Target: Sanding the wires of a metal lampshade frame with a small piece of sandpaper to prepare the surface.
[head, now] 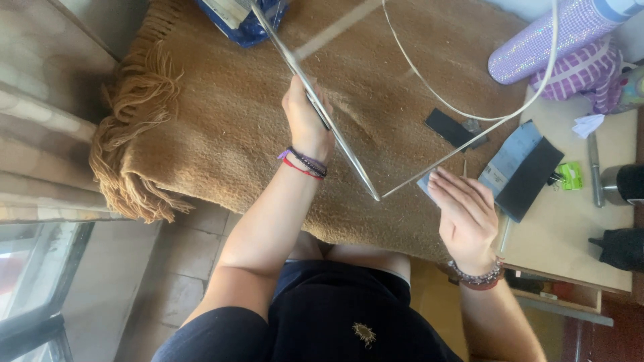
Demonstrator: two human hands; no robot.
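Soft daylight, slight motion blur

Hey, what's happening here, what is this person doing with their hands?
A seated person holds a thin pane of glass edge-on in the left hand, above a brown fringed blanket. The right hand presses a small piece of bluish sandpaper near the pane's lower corner. More sandpaper sheets lie on the small table to the right, beside a sparkly purple bottle.
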